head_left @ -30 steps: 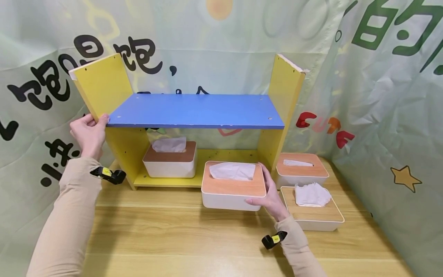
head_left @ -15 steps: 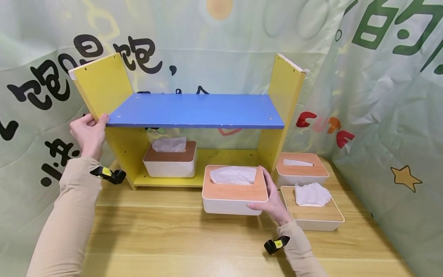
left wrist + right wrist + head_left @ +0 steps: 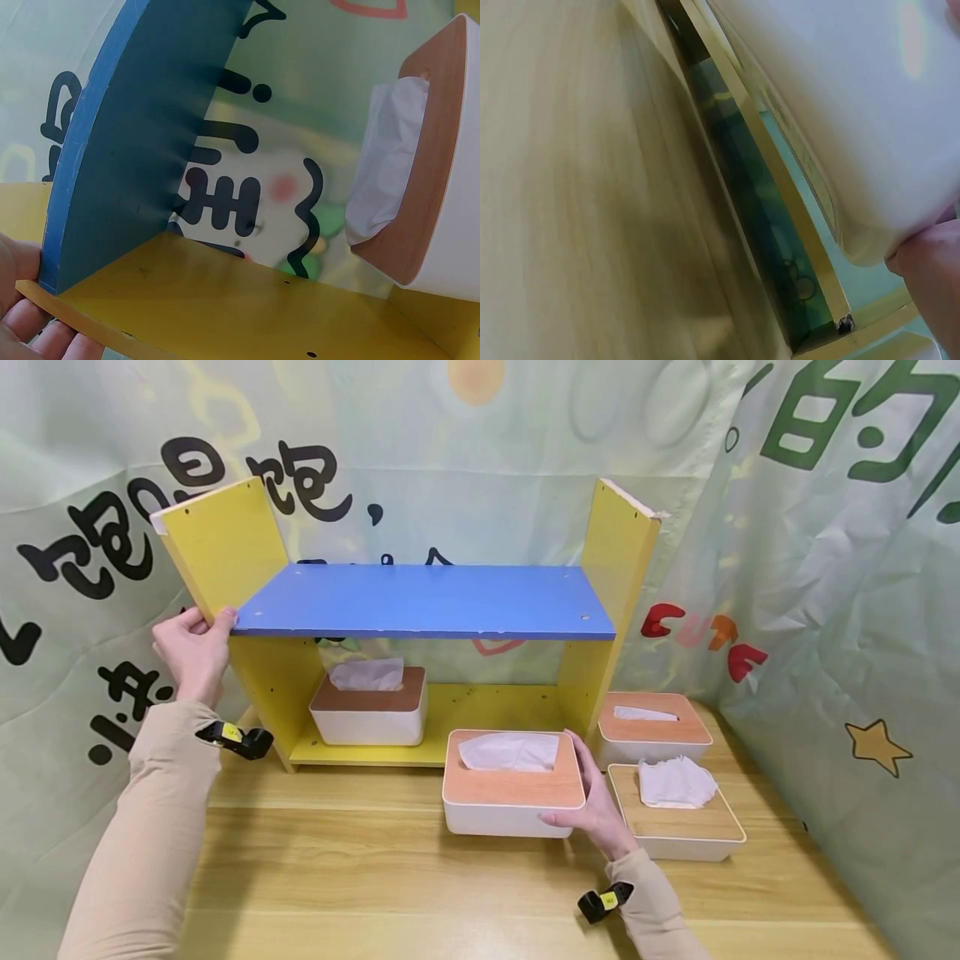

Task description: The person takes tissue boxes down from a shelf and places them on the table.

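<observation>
My right hand (image 3: pixel 596 806) grips the right end of a tissue box (image 3: pixel 513 787), thumb on its front and fingers round the far side. The box has a white body and a wood-look lid with tissue poking out. It is in front of the shelf's lower opening, and the right wrist view has its white side (image 3: pixel 855 97) above the table. My left hand (image 3: pixel 195 652) pinches the front edge of the yellow side panel, at the corner of the blue shelf board (image 3: pixel 427 602). A second tissue box (image 3: pixel 369 706), with a darker lid, stands inside at the lower left.
Right of the yellow and blue shelf unit (image 3: pixel 626 560), two more tissue boxes stand on the wooden table (image 3: pixel 337 868): one behind (image 3: pixel 655 727), one in front (image 3: pixel 675 814). A printed cloth (image 3: pixel 465 510) hangs behind and at the sides.
My right hand has drawn its tissue box towards me and slightly right, away from the shelf's lower opening. The left hand keeps its place on the panel.
</observation>
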